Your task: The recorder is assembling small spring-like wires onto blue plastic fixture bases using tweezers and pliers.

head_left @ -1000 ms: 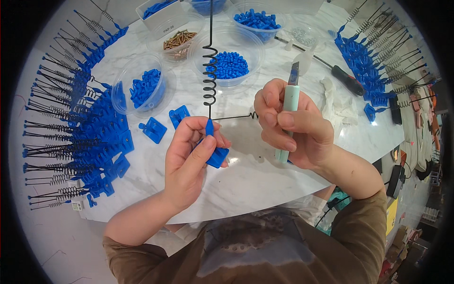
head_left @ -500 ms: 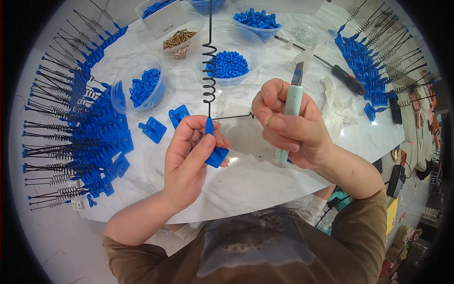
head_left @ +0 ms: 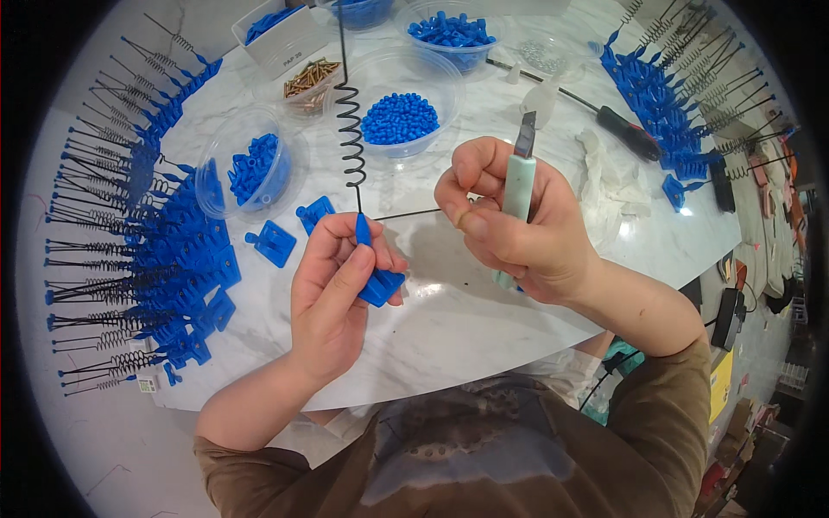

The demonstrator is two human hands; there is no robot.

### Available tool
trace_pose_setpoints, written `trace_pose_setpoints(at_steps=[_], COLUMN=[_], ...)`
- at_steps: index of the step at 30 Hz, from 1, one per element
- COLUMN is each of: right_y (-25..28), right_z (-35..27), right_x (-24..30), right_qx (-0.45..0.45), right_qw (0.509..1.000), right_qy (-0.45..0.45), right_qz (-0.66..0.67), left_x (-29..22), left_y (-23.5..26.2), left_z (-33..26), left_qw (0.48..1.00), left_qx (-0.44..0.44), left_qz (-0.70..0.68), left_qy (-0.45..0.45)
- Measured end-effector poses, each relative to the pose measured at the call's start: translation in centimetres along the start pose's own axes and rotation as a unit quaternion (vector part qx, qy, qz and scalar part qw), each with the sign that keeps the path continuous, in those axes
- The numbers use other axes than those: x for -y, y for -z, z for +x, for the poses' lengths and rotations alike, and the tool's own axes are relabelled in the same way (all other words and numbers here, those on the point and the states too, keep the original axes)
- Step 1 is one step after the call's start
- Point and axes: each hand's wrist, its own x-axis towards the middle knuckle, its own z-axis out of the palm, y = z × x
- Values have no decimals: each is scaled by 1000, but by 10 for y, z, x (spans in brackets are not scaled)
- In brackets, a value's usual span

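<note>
My left hand [head_left: 332, 298] pinches a blue plastic base piece [head_left: 381, 286] with a blue tapered sleeve [head_left: 363, 230] between thumb and fingers. From the sleeve a black coiled wire [head_left: 351, 129] rises upright, its top beyond the picture's edge. To the right, my right hand [head_left: 527, 224] is wrapped round a pale green utility knife [head_left: 518, 186], its blade out and pointing up. That hand's thumb and forefinger are pressed together; anything between them is too small to make out. Between the hands runs a thin black wire [head_left: 410, 213], its right end hidden behind the right fingers.
Finished-looking blue pieces with coiled wires crowd the left [head_left: 173, 276] and right [head_left: 665, 121] edges. Clear tubs hold blue beads [head_left: 400, 118], blue cones [head_left: 253, 168], brass screws [head_left: 309, 78] and blue caps [head_left: 449, 33]. A screwdriver [head_left: 626, 131] and crumpled white gloves [head_left: 604, 186] lie at right.
The whole view has shifted slightly, so table and hands appear further left. Both hands keep their grips, with little movement relative to the table.
</note>
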Motion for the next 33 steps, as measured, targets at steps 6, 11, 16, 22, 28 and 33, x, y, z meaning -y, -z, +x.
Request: trace_pose_setpoints(at_steps=[6,11,16,22,28,33], right_y=[1,5,-1,0,2,1], right_z=[-5,1,-4,-1,-3,-4], right_x=[2,-9,3,-3,-2,-11], right_qx=[4,14,10,25,48,23], right_qw=[999,994,999,994,992,979], right_qy=[34,90,19,46,38,93], right_qz=[-27,-66,-46,-96,-115,-179], left_x=[-1,-1,-3,-2,-5,-7], left_y=[-3,-4,-4,-3,-3,0], left_z=[1,2,1,0,0,2], left_qw=[1000,1000,1000,997,991,987], left_qx=[1,12,12,45,94,125], left_qz=[-4,-5,-6,-52,-91,-80], left_qy=[5,-2,5,23,42,57])
